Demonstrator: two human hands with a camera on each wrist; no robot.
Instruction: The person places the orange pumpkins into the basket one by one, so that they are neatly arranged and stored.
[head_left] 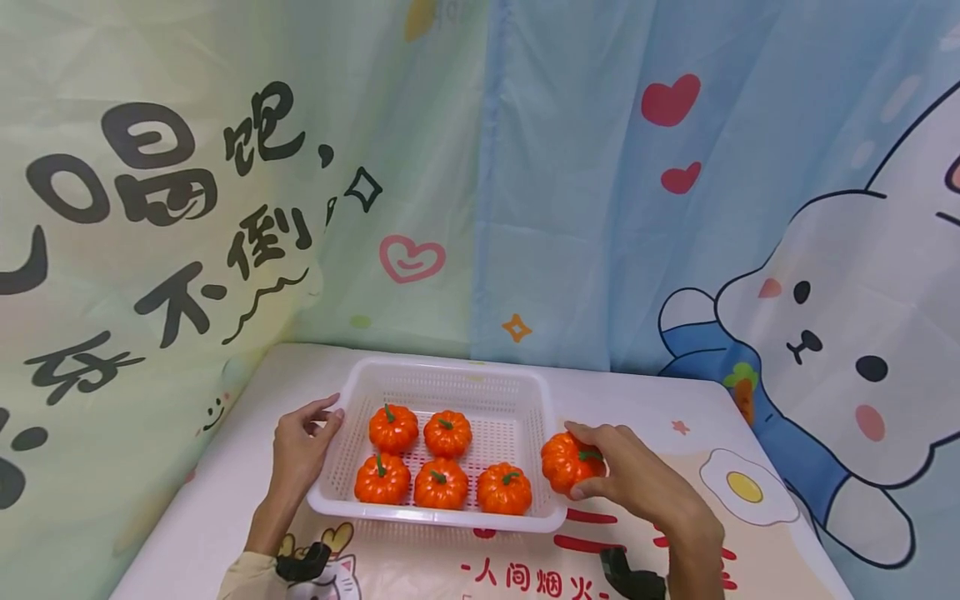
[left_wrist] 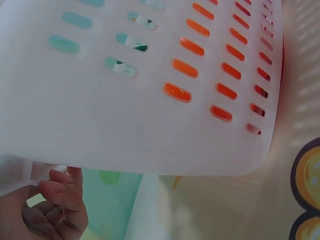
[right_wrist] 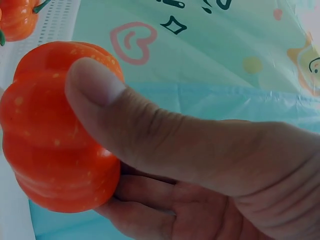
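A white plastic basket (head_left: 517,392) with slotted walls stands on the table, several small orange pumpkins (head_left: 441,483) with green stems inside it. At its left rim, my left hand (head_left: 302,442) grips the edge with curled fingers; the left wrist view shows those fingers (left_wrist: 62,192) right at the rim. My right hand (head_left: 637,471) holds another pumpkin (head_left: 567,462) by its sides, thumb on one side and fingers on the other. That pumpkin overlaps the basket's right rim in the head view. Up close in the right wrist view, the held pumpkin (right_wrist: 60,130) has a ribbed, glossy skin.
The pumpkins sit in two rows, toward the basket's left and front. A printed cloth (head_left: 517,575) with red lettering and a fried egg picture (head_left: 750,487) covers the table. Behind it hangs a printed curtain (head_left: 555,208), with a cartoon animal at the right.
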